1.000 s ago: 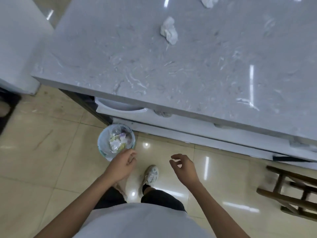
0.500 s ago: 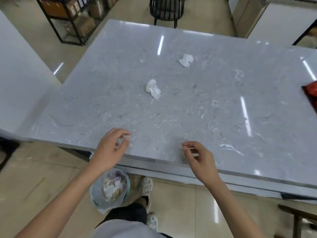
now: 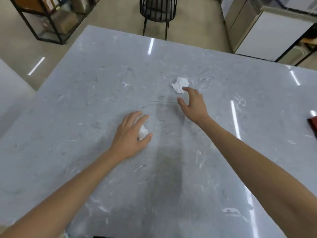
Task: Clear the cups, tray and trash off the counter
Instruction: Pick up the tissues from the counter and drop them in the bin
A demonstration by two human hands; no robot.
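Our left hand cups over the near paper wad on the desk, fingers curling to scoop it, while our right hand reaches spread, fingertips touching the far wad, likely to gather both at once.

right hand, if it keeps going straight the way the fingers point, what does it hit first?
Most likely the far crumpled tissue. The right hand is open, fingers aimed up and slightly left across the counter, with the index tip at the tissue's near edge. Whether it touches already is unclear from this one view.
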